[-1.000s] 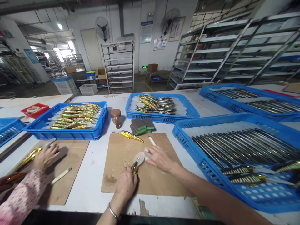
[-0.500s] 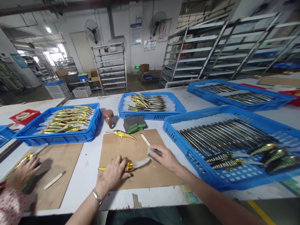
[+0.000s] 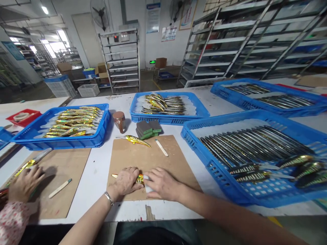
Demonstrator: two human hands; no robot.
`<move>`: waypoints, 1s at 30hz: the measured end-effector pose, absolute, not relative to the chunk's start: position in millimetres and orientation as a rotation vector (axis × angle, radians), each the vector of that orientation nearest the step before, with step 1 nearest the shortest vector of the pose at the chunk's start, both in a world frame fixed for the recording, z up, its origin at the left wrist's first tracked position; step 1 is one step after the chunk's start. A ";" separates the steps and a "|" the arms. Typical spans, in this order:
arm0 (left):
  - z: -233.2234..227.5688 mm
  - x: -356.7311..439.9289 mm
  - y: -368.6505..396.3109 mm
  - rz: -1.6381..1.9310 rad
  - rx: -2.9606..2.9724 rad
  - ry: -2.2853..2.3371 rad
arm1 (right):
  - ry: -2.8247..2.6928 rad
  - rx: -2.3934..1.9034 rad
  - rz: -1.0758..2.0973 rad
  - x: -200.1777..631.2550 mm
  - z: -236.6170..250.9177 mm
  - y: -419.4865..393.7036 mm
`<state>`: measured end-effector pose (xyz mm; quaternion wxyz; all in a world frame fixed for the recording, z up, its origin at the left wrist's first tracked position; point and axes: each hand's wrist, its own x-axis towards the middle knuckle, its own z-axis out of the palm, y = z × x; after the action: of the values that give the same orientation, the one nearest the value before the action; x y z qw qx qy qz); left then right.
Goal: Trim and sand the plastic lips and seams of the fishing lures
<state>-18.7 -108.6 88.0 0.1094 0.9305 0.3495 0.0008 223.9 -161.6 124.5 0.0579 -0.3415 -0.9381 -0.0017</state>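
A gold fishing lure with dark stripes point(image 3: 139, 179) lies on the brown board in front of me, its tail pointing left. My left hand point(image 3: 126, 181) is closed over its body and presses it down. At the lure's right end my right hand point(image 3: 162, 184) is curled round a sanding block, mostly hidden under the fingers; a pale edge shows beside the lure. The clear lip is covered there. Farther up the board point(image 3: 133, 154) are a second gold lure point(image 3: 138, 141) and a flat wooden stick with a dark tip point(image 3: 161, 148).
Grey-green sanding blocks point(image 3: 148, 129) are stacked beside a brown-lidded jar point(image 3: 119, 121). Blue trays of lures stand at left point(image 3: 76, 141), centre point(image 3: 163, 118) and right point(image 3: 194, 143). A co-worker's hand point(image 3: 25, 183) rests on a lure at the left board point(image 3: 74, 163).
My right hand has moved left and closed in on the lure's lip end, beside my left hand. The stick now shows fully. The whole view has tilted down slightly.
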 end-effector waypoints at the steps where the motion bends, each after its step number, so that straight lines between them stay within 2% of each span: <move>1: 87.7 -18.6 -109.0 -0.006 2.732 1.036 | -2.856 -1.018 -0.031 220.6 124.8 -162.8; 7: 83.5 -16.4 -111.4 0.027 2.705 1.027 | -2.838 -1.039 -0.020 252.5 135.9 -181.1; 13: 85.5 -15.1 -111.9 0.044 2.675 1.021 | -2.984 -1.044 -0.044 218.4 140.6 -176.3; 18: 86.1 -15.6 -112.3 0.059 2.668 1.010 | -2.956 -1.035 0.038 230.6 142.0 -176.7; 25: 81.8 -15.3 -112.4 0.064 2.669 1.019 | -2.926 -1.107 -0.043 210.9 130.7 -181.5; 30: 79.9 -18.8 -112.2 0.093 2.666 0.994 | -2.791 -1.198 0.040 260.5 133.1 -187.0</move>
<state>-18.8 -112.2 79.9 0.1467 0.9264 0.3454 0.0323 260.5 -187.0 133.1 0.0519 -0.3937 -0.9177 0.0131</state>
